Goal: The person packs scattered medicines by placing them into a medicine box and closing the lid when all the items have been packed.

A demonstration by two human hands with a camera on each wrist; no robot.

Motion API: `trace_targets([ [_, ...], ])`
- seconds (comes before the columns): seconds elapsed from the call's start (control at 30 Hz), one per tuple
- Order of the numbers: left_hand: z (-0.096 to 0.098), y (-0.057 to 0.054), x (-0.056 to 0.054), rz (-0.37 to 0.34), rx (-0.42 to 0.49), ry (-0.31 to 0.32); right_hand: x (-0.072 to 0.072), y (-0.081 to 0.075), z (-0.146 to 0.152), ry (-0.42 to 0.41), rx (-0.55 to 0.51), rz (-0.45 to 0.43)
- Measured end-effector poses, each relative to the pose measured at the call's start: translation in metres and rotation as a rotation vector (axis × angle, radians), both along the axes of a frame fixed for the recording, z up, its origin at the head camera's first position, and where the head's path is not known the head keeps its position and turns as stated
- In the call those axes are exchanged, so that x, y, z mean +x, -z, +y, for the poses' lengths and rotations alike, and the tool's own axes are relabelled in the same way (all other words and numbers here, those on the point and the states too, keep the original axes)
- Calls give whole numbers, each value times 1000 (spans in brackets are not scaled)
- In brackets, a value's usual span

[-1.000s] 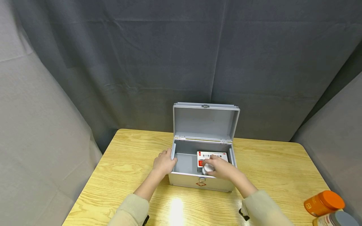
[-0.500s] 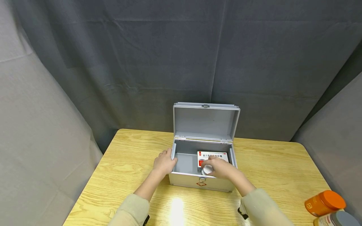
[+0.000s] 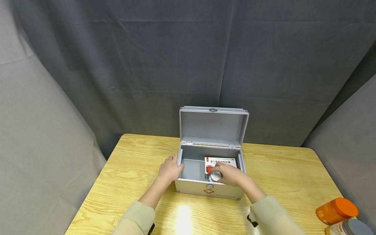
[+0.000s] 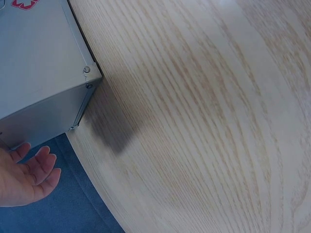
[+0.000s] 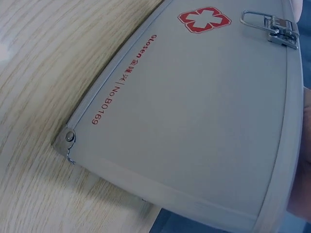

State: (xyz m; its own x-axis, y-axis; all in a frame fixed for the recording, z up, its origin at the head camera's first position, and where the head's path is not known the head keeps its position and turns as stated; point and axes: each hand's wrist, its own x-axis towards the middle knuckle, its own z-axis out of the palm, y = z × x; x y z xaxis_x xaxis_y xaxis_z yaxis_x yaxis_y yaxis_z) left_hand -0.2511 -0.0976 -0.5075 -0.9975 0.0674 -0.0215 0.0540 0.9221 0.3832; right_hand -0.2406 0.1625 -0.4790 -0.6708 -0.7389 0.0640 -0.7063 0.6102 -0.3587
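Case [image 3: 192,187], metal, lid [image 3: 212,129] open, near bench's [image 3: 141,156] back edge; red print "Glosen", "No.B0169", cross emblem [image 5: 204,20]. Inside: white-capped bottle [image 3: 216,176], pinched by right grip [image 3: 230,174]; white carton [image 3: 221,161], Chinese lettering. Left grip [image 3: 170,168]: fingers parted, curled over case's left rim.

I record the case [image 3: 191,187] as silver-grey, its front creamier in my head view and cooler grey from the wrists. Emblem [image 5: 204,20]: white cross on red. Lettering [image 5: 114,92]: red. Carton [image 3: 220,161]: white, red patch, dark characters. Container [image 3: 215,176]: white. Table [image 3: 141,156]: yellow wood grain; I see it paler, brown-streaked, at the wrists. Orange jar [image 3: 336,211]: orange lid too, lighter mark. Second jar [image 3: 356,227]: grey lid, amber body, white label. Back curtain [image 3: 164,65]: charcoal. Side drapes [image 3: 44,130]: pale grey. Sleeves [image 3: 132,218]: beige.
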Motion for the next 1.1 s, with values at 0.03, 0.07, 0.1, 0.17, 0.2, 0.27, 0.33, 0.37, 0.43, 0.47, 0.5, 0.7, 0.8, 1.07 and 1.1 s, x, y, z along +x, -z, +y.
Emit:
trace_targets([
  [0.03, 0, 0, 0, 0, 0, 0, 0, -1, 1, 6, 7, -15],
  [0.07, 0, -1, 0, 1, 1, 1, -1, -1, 2, 14, 16, -27],
  [0.1, 0, -1, 0, 1, 2, 1, -1, -2, 3, 20, 22, -44],
  [0.17, 0, -2, 0, 1, 3, 3, -1, -4, 6, 36, 30, -69],
  [0.2, 0, -2, 0, -1, 5, 4, 0, -6, 7, 41, 26, -80],
  [0.27, 0, -2, 0, -2, 5, 5, 0, -9, 9, 58, 13, -95],
  [0.33, 0, -3, 0, -3, 2, 7, 2, -11, 12, 81, -13, -95],
  [0.37, 0, -3, 0, -3, 1, 6, 2, -11, 12, 97, -25, -92],
  [0.43, -1, -2, 0, -4, -2, 7, 4, -11, 14, 133, -48, -76],
  [0.47, -1, -3, 1, -6, -3, 7, 4, -11, 14, 148, -58, -67],
  [0.5, -1, -3, 1, -8, -2, 7, 5, -11, 15, 158, -67, -49],
  [0.7, 0, -3, 1, -13, -8, 10, 9, -10, 18, 216, -80, 73],
  [0.8, 0, -3, 1, -11, -8, 10, 12, -12, 20, 241, -77, 160],
  [1.07, 0, -2, 1, -20, -16, 3, 17, -21, 31, 291, -103, 274],
  [1.1, 0, -2, 1, -20, -16, 3, 18, -22, 34, 302, -101, 276],
])
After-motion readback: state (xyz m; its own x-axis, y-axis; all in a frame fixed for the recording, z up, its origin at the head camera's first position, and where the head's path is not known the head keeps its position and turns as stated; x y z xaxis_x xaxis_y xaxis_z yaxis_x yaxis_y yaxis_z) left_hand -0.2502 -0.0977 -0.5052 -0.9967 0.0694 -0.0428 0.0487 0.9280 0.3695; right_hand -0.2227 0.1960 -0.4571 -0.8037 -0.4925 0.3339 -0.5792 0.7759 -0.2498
